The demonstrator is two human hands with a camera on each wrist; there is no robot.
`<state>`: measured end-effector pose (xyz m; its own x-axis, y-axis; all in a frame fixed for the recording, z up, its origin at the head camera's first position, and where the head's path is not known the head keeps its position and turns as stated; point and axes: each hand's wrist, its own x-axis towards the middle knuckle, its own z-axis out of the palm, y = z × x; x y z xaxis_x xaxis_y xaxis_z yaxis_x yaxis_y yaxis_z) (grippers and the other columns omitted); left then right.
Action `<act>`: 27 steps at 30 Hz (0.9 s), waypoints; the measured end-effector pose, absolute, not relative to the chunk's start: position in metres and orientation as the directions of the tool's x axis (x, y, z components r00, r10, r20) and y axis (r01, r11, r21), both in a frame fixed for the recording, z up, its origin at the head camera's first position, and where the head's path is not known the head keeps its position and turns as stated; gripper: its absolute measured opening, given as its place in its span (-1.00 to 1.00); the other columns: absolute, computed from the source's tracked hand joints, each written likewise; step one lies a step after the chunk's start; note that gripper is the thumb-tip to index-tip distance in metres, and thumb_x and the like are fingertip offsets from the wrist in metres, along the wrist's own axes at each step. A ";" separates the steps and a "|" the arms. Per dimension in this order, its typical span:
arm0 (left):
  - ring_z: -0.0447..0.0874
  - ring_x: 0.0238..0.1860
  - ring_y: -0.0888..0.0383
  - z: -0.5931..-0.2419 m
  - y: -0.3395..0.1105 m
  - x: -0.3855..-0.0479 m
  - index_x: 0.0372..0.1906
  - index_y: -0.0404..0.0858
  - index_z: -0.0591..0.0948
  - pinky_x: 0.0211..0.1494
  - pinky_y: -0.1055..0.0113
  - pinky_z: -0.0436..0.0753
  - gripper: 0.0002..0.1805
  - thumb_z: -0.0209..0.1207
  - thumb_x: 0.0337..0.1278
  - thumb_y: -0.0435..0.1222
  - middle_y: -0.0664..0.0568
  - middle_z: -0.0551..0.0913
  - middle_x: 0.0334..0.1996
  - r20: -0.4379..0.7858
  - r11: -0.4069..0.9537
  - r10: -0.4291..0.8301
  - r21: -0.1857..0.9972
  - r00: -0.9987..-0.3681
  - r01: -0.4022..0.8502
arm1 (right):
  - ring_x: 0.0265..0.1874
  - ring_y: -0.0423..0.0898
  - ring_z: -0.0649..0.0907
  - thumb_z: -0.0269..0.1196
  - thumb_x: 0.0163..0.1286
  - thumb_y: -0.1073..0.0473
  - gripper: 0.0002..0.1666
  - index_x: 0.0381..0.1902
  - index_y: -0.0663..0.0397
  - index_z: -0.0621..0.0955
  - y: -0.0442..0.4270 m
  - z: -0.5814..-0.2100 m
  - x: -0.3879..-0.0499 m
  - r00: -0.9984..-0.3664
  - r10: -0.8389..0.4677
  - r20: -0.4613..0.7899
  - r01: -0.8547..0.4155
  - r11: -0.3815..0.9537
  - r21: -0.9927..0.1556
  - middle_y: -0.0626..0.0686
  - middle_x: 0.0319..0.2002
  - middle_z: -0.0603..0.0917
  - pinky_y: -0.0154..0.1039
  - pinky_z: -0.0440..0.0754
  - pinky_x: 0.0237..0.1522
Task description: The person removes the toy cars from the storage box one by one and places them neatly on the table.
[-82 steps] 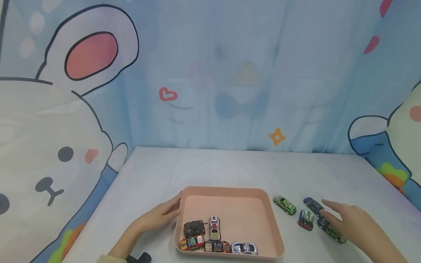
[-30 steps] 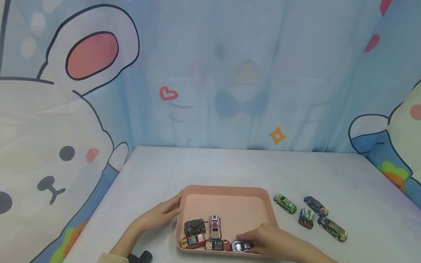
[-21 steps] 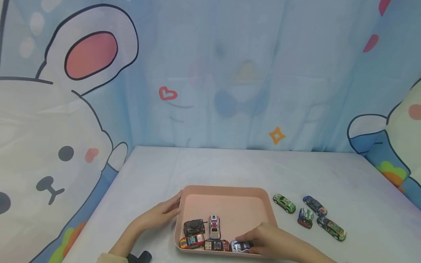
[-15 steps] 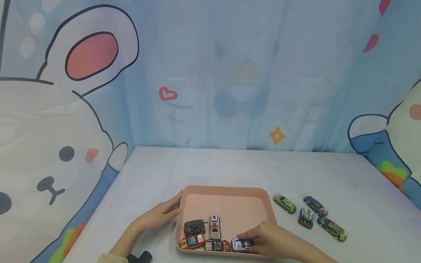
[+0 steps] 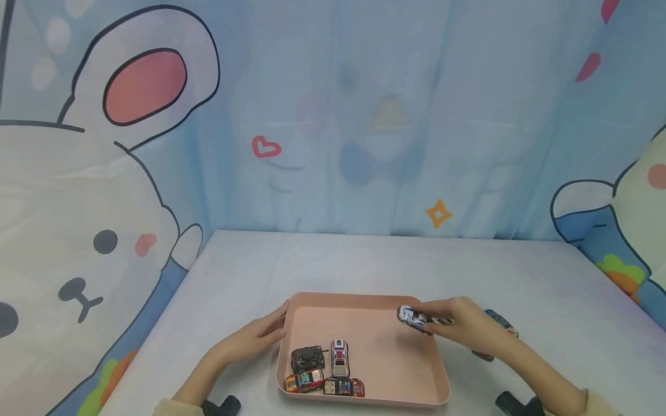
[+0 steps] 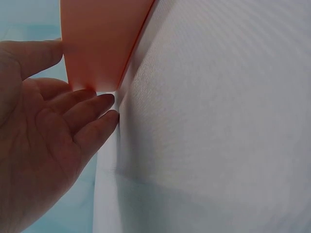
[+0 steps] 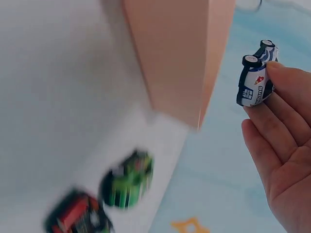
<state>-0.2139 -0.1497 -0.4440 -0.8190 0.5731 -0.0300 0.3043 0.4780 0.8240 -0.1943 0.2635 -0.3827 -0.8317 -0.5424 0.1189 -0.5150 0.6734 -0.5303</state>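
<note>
My right hand (image 5: 463, 323) pinches a white and dark-blue toy car (image 5: 413, 318) between thumb and fingers, raised over the far right corner of the pink tray (image 5: 364, 315). The right wrist view shows that toy car (image 7: 257, 80) off the surface, beside the tray wall (image 7: 170, 48). My left hand (image 5: 255, 338) touches the tray's left side with its fingers extended; in the left wrist view its fingertips meet the tray's outer wall (image 6: 99, 43). Inside the tray, along the near left, lie a black toy vehicle (image 5: 307, 359), a white-and-red car (image 5: 340, 358) and two colourful cars (image 5: 304, 381).
To the right of the tray, toy cars on the white table (image 5: 333, 260) are partly hidden by my right hand, among them a blue car (image 5: 500, 320). A green car (image 7: 129, 179) shows blurred in the right wrist view. A printed curtain (image 5: 322, 115) hangs behind.
My right hand has lifted the white and dark-blue car from the tray's near edge and carried it to the far right corner. My left hand stays at the tray's side.
</note>
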 end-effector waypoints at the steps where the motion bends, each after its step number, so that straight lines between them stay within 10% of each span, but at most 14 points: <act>1: 0.19 0.32 -0.08 -0.444 -0.150 -0.214 0.47 -0.25 0.01 0.28 -0.03 0.23 -0.32 -0.04 0.39 -0.16 -0.17 0.09 0.40 -0.030 0.478 0.572 0.824 -0.820 0.303 | -0.12 0.04 0.65 0.33 0.21 0.21 -0.56 0.06 0.23 0.60 0.269 -0.381 -0.199 -0.843 -0.522 0.128 -0.506 0.691 -0.516 0.16 -0.08 0.66 -0.17 0.65 -0.20; 27: 0.13 0.35 -0.07 -0.448 -0.150 -0.218 0.47 -0.22 0.01 0.30 0.02 0.21 -0.32 -0.03 0.38 -0.14 -0.12 0.02 0.42 -0.042 0.465 0.572 0.840 -0.819 0.281 | -0.12 0.27 0.60 0.29 0.23 0.23 -0.52 0.04 0.46 0.53 0.346 -0.407 -0.262 -0.970 -0.236 0.061 -0.237 0.849 -0.472 0.39 -0.08 0.59 0.12 0.58 -0.15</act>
<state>-0.2176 -0.1500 -0.4478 -0.8191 0.5720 -0.0423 0.2812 0.4648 0.8396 -0.2616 0.3457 -0.4069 -0.9697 -0.2363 0.0613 -0.2368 0.8495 -0.4715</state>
